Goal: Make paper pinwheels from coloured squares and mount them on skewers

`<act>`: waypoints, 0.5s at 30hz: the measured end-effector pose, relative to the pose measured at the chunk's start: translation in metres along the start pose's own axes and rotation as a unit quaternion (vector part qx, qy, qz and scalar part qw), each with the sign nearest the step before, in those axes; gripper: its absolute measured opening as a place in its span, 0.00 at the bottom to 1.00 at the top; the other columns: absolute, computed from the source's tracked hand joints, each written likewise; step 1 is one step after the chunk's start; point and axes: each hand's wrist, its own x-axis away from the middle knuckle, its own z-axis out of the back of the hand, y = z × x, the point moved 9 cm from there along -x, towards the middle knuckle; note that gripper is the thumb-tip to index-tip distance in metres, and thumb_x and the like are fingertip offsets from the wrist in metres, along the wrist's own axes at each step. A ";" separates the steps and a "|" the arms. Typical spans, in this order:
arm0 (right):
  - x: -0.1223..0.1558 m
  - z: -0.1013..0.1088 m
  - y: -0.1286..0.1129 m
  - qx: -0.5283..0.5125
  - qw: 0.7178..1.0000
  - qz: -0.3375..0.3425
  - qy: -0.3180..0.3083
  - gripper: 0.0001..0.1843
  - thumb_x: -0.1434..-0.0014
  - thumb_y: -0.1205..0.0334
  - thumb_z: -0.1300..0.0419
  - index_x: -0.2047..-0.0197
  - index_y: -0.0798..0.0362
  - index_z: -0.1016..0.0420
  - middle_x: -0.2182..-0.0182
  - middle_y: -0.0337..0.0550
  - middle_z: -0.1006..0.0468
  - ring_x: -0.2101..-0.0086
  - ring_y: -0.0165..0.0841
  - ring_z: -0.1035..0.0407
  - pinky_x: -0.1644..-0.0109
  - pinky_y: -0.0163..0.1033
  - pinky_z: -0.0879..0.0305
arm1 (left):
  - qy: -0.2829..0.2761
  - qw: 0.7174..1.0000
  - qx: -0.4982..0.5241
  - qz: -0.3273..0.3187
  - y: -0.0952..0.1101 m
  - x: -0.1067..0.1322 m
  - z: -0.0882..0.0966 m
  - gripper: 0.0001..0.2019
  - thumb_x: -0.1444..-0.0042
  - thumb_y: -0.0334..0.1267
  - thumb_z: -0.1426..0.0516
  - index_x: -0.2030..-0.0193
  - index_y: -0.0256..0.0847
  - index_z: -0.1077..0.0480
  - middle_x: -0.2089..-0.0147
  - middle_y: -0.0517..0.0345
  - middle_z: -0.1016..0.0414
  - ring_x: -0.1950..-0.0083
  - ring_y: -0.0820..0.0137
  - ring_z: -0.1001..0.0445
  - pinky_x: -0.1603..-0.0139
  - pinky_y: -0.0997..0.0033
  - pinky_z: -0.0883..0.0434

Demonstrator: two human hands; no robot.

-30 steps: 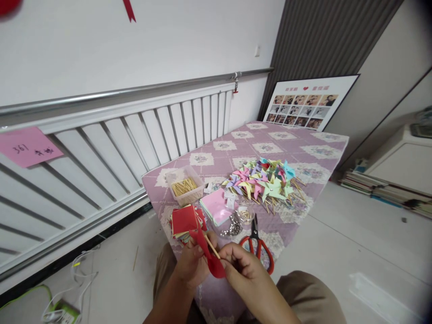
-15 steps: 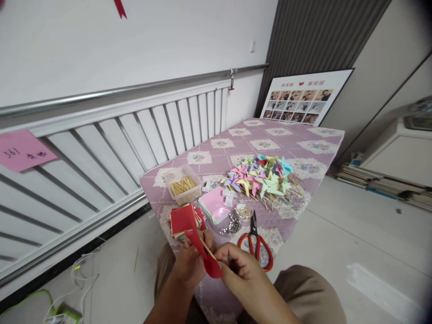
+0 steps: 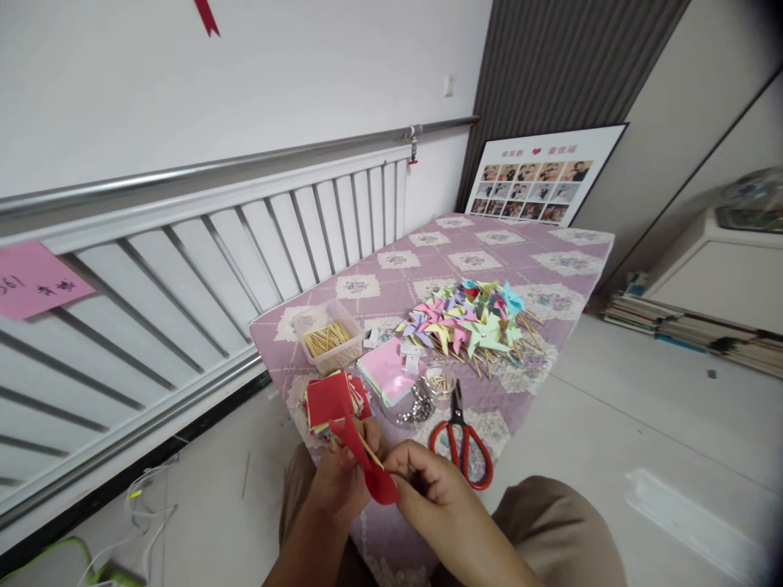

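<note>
My left hand (image 3: 340, 481) is closed around a curled piece of red paper (image 3: 380, 487), gripping it near its upper end. A thin wooden stick (image 3: 370, 451) lies along the paper between my hands. With thumb and index finger, my right hand (image 3: 439, 499) pinches at the paper's lower right edge; its fingertips are close to the stick's end, and I cannot tell whether they grip it. Just beyond my left hand sits a stack of red and other paper squares (image 3: 329, 399). Red-handled scissors (image 3: 457, 436) lie to the right of my right hand.
A clear plastic box (image 3: 339, 356) holds thin sticks. Pink paper squares (image 3: 385, 368), a dish of small metal pieces (image 3: 418, 406) and a cup of small pale pieces (image 3: 438, 381) stand nearby. Many-coloured paper pinwheels (image 3: 468, 322) are heaped farther back. A white radiator (image 3: 275, 244) runs along the left.
The camera view has shifted slightly, so the background sits a little farther left. My hands keep nearly the same hold on the red paper, with only a small movement of the fingers.
</note>
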 end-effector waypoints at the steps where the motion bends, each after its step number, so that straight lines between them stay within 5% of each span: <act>1: 0.000 0.000 0.001 -0.002 1.000 -0.001 -0.002 0.06 0.44 0.64 0.46 0.72 0.52 0.34 0.78 0.32 0.39 0.75 0.27 0.45 0.72 0.33 0.48 | 0.001 1.000 -0.003 -0.001 0.000 0.000 0.000 0.18 0.57 0.47 0.32 0.76 0.39 0.34 0.76 0.64 0.38 0.76 0.78 0.40 0.75 0.75 0.42; 15: 0.001 0.000 -0.004 0.018 0.999 0.023 0.020 0.06 0.44 0.63 0.45 0.73 0.52 0.34 0.79 0.31 0.41 0.77 0.27 0.46 0.74 0.32 0.48 | -0.001 1.000 0.008 -0.011 0.001 0.000 0.005 0.18 0.54 0.45 0.33 0.78 0.38 0.37 0.75 0.64 0.37 0.76 0.78 0.40 0.75 0.75 0.42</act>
